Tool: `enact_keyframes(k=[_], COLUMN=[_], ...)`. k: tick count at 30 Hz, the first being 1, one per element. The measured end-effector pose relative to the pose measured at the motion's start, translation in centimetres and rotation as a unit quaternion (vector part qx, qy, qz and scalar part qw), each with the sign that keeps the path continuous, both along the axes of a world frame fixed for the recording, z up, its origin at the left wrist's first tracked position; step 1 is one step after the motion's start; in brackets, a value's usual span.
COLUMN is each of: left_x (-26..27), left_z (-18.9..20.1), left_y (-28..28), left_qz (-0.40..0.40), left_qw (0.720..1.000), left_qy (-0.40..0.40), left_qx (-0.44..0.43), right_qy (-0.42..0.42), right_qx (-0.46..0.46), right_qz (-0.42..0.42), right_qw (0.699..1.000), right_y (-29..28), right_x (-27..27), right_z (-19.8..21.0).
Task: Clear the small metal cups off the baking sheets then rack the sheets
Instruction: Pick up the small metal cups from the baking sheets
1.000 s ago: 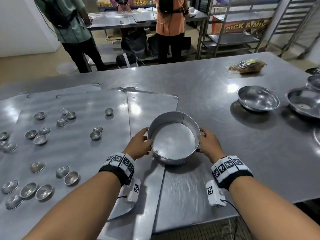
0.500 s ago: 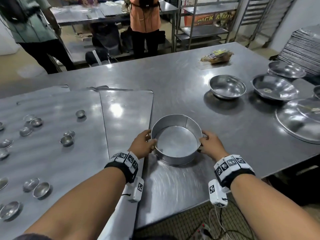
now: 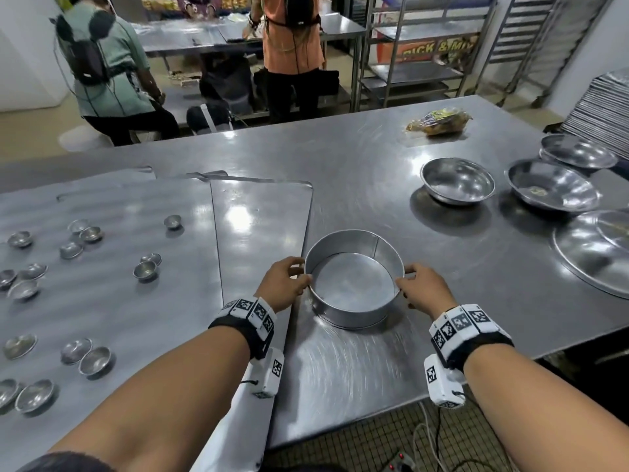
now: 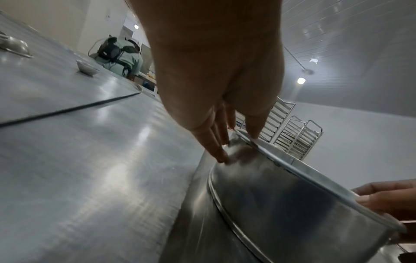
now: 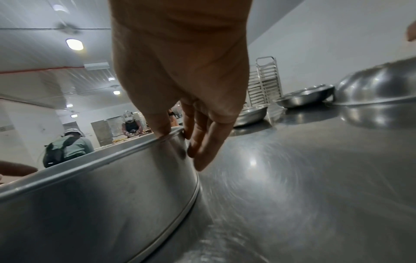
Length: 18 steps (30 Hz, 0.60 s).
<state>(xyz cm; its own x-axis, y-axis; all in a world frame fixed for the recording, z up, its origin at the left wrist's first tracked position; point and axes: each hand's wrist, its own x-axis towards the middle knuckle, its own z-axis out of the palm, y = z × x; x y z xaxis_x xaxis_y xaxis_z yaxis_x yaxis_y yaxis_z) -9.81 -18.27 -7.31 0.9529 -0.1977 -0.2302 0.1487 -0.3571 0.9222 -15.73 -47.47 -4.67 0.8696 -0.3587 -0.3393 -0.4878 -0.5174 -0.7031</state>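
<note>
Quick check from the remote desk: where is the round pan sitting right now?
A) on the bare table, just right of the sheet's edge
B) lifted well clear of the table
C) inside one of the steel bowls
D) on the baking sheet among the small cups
A: the round pan rests on the bare table just right of the baking sheet, with the left hand and right hand holding its rim from either side.

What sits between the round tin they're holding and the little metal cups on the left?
In the head view, only a bare baking sheet and the left hand lie between the round tin and the nearest small cups.
</note>
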Motion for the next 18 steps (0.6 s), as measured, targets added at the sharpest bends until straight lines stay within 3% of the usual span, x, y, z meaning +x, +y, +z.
enact_keyframes(k=[3,6,11,18], left_x=[-0.6,-0.9,-2.0,-5.8], left_z=[1.0,1.7,2.2,3.1], left_y=[0.3,1.8,7.7,19.4], left_qz=[-0.007,0.023,0.084,0.207], left_qw=[1.0,1.0,0.994,0.97], left_qy=[-0.008,-0.015,-0.021,-0.028], left_qx=[0.003,0.01,0.06,0.121], right_qy=[0.02,-0.031,-0.13,-0.136], right_qx=[-0.094,-0.148,-0.157,-0.11], right_qz=[0.01,-0.003,0.083,0.271], right_qw=[0.995,0.988,0.976,0.946], right_y=[0.5,2.4,8.4,22.7], right_x=[0.4,1.3,3.3,4.5], right_z=[0.7,2.1,3.5,3.2])
